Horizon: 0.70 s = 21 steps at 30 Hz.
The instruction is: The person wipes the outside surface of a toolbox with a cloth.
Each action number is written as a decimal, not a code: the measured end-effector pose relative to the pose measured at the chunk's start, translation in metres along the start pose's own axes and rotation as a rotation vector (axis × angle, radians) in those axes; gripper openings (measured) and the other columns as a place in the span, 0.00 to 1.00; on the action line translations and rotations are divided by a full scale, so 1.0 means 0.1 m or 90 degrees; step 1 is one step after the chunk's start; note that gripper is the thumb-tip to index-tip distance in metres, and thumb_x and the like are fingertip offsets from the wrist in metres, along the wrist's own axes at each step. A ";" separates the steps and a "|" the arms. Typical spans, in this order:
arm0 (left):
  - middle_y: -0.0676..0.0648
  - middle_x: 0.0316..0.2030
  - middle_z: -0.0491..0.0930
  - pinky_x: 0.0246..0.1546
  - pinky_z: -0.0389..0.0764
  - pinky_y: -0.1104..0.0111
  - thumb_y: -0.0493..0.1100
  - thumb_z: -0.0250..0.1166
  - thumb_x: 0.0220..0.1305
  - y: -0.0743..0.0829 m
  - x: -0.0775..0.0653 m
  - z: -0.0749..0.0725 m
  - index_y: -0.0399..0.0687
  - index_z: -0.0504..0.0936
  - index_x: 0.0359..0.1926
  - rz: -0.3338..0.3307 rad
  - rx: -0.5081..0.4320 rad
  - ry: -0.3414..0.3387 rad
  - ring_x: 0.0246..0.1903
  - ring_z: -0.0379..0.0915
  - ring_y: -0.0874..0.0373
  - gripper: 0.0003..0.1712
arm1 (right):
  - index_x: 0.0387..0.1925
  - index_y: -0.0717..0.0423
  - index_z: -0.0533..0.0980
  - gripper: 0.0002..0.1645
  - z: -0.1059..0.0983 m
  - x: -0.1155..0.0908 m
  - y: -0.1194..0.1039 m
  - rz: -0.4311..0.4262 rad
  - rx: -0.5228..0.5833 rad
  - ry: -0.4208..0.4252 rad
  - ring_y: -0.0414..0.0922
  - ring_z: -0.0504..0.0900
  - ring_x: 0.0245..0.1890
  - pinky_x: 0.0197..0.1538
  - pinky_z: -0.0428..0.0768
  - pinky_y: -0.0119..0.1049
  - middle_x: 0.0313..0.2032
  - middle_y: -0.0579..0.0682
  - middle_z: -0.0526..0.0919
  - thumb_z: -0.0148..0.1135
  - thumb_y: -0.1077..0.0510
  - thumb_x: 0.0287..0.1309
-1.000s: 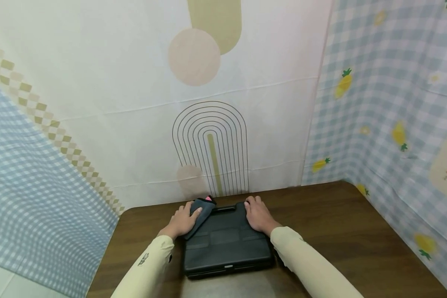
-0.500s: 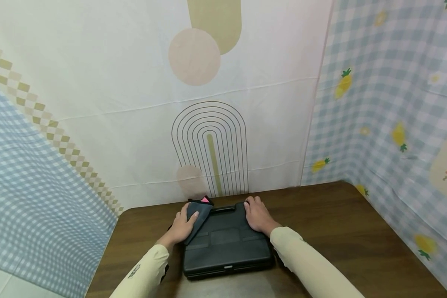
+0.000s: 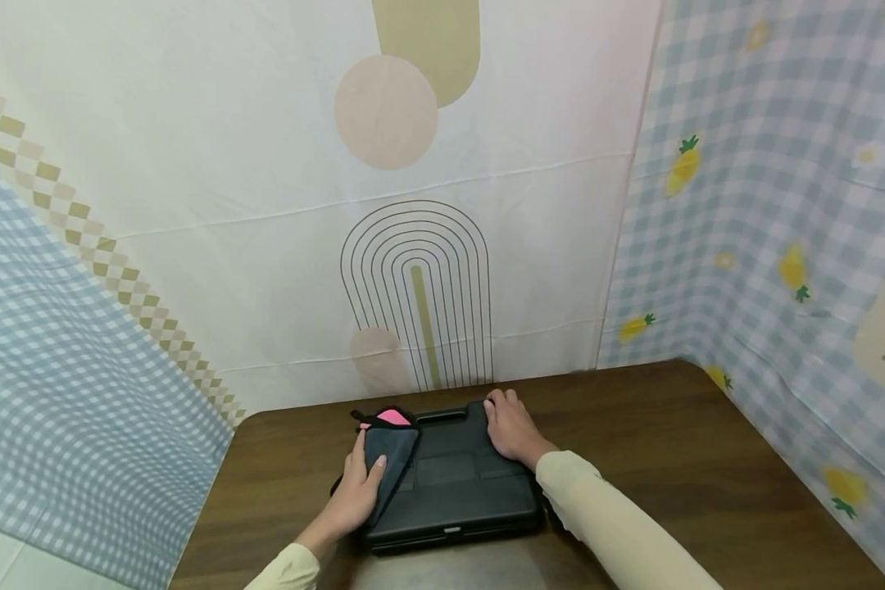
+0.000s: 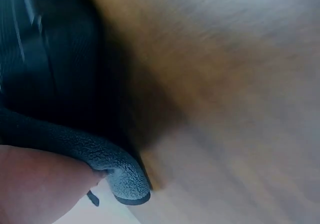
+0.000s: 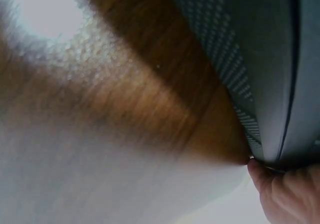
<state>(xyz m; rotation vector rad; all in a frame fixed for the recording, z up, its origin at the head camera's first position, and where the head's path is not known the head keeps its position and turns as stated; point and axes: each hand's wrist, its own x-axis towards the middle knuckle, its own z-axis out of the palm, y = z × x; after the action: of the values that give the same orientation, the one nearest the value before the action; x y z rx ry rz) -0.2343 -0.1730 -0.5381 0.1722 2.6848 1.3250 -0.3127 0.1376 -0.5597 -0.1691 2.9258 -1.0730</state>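
A black hard plastic case (image 3: 453,492) lies flat on the wooden table, its handle at the far side. My left hand (image 3: 352,487) grips a grey-blue cleaning cloth (image 3: 392,451) with black edging and a pink reverse, draped over the case's left side. The thumb lies on top of the cloth. In the left wrist view, part of the hand presses against the fuzzy cloth (image 4: 125,181) beside the case wall (image 4: 55,69). My right hand (image 3: 512,426) holds the far right corner of the case, fingers bent over its edge. The right wrist view shows the textured side (image 5: 220,49) of the case.
The brown wooden table (image 3: 649,467) extends to both sides of the case. Behind it hangs a pale printed cloth wall (image 3: 546,270), with checked curtains (image 3: 767,197) at the right and left. A pale reflection lies on the table at the near edge.
My left hand has slid toward me along the case's left side, bringing the cloth with it, and more pink shows at its far end. The right hand and case stay put.
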 end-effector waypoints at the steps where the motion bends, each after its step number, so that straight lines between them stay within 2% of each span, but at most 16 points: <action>1: 0.22 0.82 0.43 0.76 0.58 0.29 0.54 0.48 0.87 0.00 -0.05 0.01 0.37 0.37 0.86 -0.003 -0.004 -0.007 0.82 0.44 0.24 0.45 | 0.67 0.57 0.71 0.22 0.00 0.00 0.00 0.003 0.000 -0.005 0.55 0.76 0.53 0.59 0.77 0.55 0.61 0.61 0.72 0.39 0.50 0.88; 5: 0.23 0.83 0.40 0.75 0.56 0.26 0.59 0.49 0.86 -0.05 -0.27 0.06 0.43 0.36 0.87 -0.012 -0.030 -0.026 0.82 0.41 0.22 0.47 | 0.70 0.56 0.70 0.24 -0.02 -0.01 -0.01 0.012 0.003 -0.022 0.54 0.75 0.55 0.59 0.77 0.55 0.64 0.61 0.71 0.38 0.49 0.88; 7: 0.21 0.82 0.39 0.71 0.55 0.22 0.61 0.50 0.85 -0.12 -0.38 0.11 0.45 0.35 0.88 -0.006 -0.049 -0.029 0.80 0.39 0.18 0.49 | 0.70 0.56 0.70 0.24 -0.03 -0.01 -0.01 0.010 0.004 -0.022 0.54 0.75 0.55 0.59 0.77 0.55 0.64 0.61 0.71 0.38 0.49 0.88; 12: 0.21 0.82 0.37 0.70 0.54 0.20 0.67 0.54 0.80 -0.30 -0.61 0.24 0.47 0.39 0.88 -0.031 -0.059 -0.026 0.80 0.38 0.17 0.53 | 0.69 0.56 0.70 0.23 -0.02 -0.01 0.00 0.004 0.006 -0.028 0.54 0.76 0.55 0.59 0.77 0.56 0.63 0.61 0.71 0.38 0.49 0.88; 14: 0.21 0.82 0.38 0.69 0.57 0.20 0.67 0.56 0.79 -0.32 -0.68 0.28 0.47 0.41 0.88 -0.041 -0.045 -0.026 0.80 0.42 0.16 0.54 | 0.68 0.56 0.70 0.23 -0.02 -0.02 0.00 0.004 0.009 -0.028 0.54 0.76 0.54 0.58 0.78 0.56 0.63 0.61 0.71 0.38 0.50 0.88; 17: 0.18 0.81 0.39 0.65 0.63 0.20 0.64 0.58 0.79 -0.29 -0.77 0.30 0.45 0.42 0.87 -0.025 -0.012 -0.022 0.77 0.47 0.13 0.54 | 0.68 0.56 0.71 0.22 -0.02 -0.01 0.01 0.006 0.010 -0.019 0.54 0.76 0.53 0.58 0.78 0.55 0.63 0.61 0.72 0.39 0.51 0.88; 21: 0.17 0.81 0.39 0.64 0.68 0.23 0.62 0.62 0.76 -0.22 -0.87 0.31 0.42 0.44 0.86 -0.010 0.042 -0.013 0.76 0.51 0.13 0.55 | 0.68 0.55 0.71 0.22 -0.02 -0.01 0.03 0.007 0.006 -0.014 0.53 0.76 0.52 0.57 0.78 0.55 0.62 0.60 0.72 0.39 0.50 0.88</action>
<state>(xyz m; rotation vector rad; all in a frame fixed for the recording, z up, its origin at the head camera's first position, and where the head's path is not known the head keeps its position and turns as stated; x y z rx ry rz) -0.1445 -0.1765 -0.5678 0.1699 2.7077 1.2246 -0.3125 0.1411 -0.5596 -0.1633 2.8973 -1.0766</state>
